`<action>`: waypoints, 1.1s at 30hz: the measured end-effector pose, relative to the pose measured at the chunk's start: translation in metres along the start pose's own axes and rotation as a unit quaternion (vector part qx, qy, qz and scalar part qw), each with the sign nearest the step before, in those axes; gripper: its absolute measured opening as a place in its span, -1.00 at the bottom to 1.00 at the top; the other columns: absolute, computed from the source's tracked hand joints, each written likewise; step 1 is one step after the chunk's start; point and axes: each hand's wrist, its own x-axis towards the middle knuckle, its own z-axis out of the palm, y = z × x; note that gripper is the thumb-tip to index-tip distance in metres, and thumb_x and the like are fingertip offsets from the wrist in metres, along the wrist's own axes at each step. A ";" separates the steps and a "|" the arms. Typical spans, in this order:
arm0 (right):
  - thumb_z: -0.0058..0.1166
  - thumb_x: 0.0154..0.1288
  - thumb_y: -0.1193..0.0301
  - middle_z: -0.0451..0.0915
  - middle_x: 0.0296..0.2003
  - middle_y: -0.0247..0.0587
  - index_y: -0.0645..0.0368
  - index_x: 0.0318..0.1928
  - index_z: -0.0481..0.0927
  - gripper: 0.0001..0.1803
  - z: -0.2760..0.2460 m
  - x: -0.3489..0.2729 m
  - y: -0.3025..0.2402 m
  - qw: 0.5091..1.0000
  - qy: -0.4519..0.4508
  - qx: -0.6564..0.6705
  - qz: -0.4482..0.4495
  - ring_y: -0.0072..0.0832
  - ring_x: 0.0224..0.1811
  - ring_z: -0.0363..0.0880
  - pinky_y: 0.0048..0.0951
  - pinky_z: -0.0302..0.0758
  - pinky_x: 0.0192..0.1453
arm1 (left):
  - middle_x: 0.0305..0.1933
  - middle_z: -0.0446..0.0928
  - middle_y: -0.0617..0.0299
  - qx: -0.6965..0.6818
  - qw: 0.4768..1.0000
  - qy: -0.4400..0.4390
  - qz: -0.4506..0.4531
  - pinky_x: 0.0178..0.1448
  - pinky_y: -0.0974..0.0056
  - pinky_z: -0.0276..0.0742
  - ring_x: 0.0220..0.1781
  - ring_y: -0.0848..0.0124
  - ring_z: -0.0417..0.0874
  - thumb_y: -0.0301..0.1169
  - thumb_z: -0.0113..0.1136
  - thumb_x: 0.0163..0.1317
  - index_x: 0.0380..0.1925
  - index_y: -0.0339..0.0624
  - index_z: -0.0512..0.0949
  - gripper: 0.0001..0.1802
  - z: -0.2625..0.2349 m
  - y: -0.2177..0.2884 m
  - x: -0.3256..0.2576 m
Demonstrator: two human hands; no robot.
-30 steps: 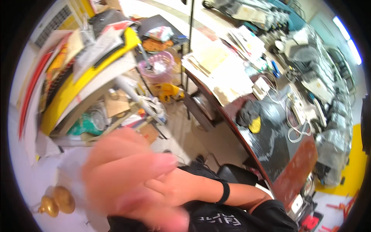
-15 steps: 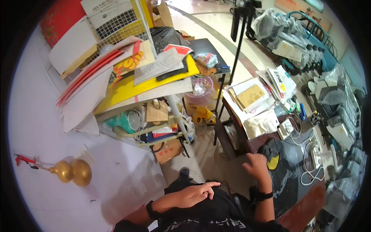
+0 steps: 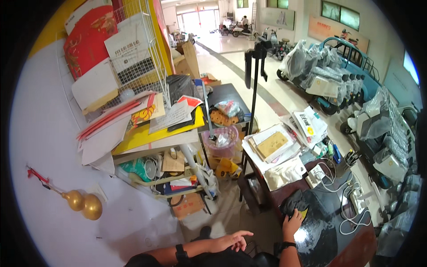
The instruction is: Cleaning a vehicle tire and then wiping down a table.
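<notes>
My right hand (image 3: 292,223) is at the near edge of the dark desk (image 3: 327,222). Its bent fingers press on a crumpled black bundle (image 3: 294,201) with a yellow patch, partly hidden under them; what kind of thing it is I cannot tell. My left hand (image 3: 230,241) hangs in front of my body, holding nothing, with the index finger stretched out and the others loosely bent. Dark bands circle both wrists.
Paper stacks (image 3: 272,147), a white power strip (image 3: 357,200) with cables and a pen holder (image 3: 351,159) occupy the desk. A cluttered shelf (image 3: 155,144) stands left, a black stand (image 3: 254,89) ahead. Plastic-wrapped vehicles (image 3: 378,120) line the right. A golden gourd (image 3: 91,206) hangs on the wall.
My right hand has come down from the air beside the desk onto the black bundle. The view has tilted up, showing more of the hall. My left hand keeps much the same pose.
</notes>
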 end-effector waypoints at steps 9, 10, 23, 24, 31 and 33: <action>0.21 0.07 0.52 0.42 -0.02 0.10 0.13 0.14 0.39 -0.43 -0.004 0.013 0.015 0.990 -0.057 0.128 -0.001 0.11 0.05 0.44 -0.06 0.42 0.10 | -0.23 0.48 0.32 -0.056 0.992 -0.096 -0.067 -0.16 0.45 0.35 -0.28 0.57 0.44 0.09 -0.37 0.52 0.43 -0.18 0.05 -0.30 0.030 -0.030 0.052; 0.21 0.07 0.52 0.42 -0.04 0.10 0.12 0.15 0.38 -0.43 -0.001 0.011 0.021 0.989 -0.066 0.129 -0.006 0.12 0.04 0.44 -0.06 0.42 0.09 | -0.24 0.49 0.36 -0.089 0.987 -0.095 -0.093 -0.21 0.47 0.34 -0.32 0.60 0.42 0.06 -0.35 0.53 0.40 -0.19 0.13 -0.34 0.035 -0.031 0.054; 0.13 -0.03 0.42 0.54 -0.26 0.19 0.20 -0.07 0.45 -0.58 0.009 -0.003 0.044 0.987 -0.086 0.126 -0.054 0.19 -0.15 0.52 -0.01 0.44 -0.07 | -0.16 0.59 0.18 0.022 0.997 -0.056 -0.053 -0.01 0.23 0.51 -0.17 0.37 0.57 -0.11 -0.11 0.51 0.17 -0.19 0.46 -0.55 0.041 -0.025 0.048; 0.14 -0.05 0.38 0.56 -0.33 0.20 0.19 -0.11 0.46 -0.59 0.008 -0.001 0.043 0.986 -0.108 0.114 -0.061 0.21 -0.20 0.53 0.01 0.44 -0.11 | -0.16 0.59 0.18 0.024 0.997 -0.056 -0.054 -0.01 0.23 0.51 -0.17 0.37 0.57 -0.11 -0.11 0.51 0.17 -0.19 0.46 -0.55 0.040 -0.025 0.049; 0.06 -0.08 0.33 0.55 -0.50 0.21 0.23 -0.32 0.51 -0.71 0.024 0.003 0.053 0.983 -0.144 0.094 -0.061 0.24 -0.31 0.53 0.05 0.45 -0.19 | -0.14 0.59 0.15 0.123 0.985 -0.109 -0.060 0.03 0.18 0.51 -0.11 0.33 0.58 -0.11 -0.04 0.48 0.13 -0.19 0.49 -0.56 0.048 -0.030 0.066; 0.03 -0.10 0.31 0.56 -0.47 0.23 0.25 -0.33 0.53 -0.69 0.037 -0.006 0.056 0.981 -0.121 0.154 0.001 0.27 -0.35 0.49 0.00 0.46 -0.21 | -0.14 0.59 0.15 0.155 0.979 -0.127 -0.045 0.04 0.18 0.51 -0.11 0.32 0.58 -0.11 -0.03 0.47 0.12 -0.20 0.49 -0.56 0.051 -0.018 0.067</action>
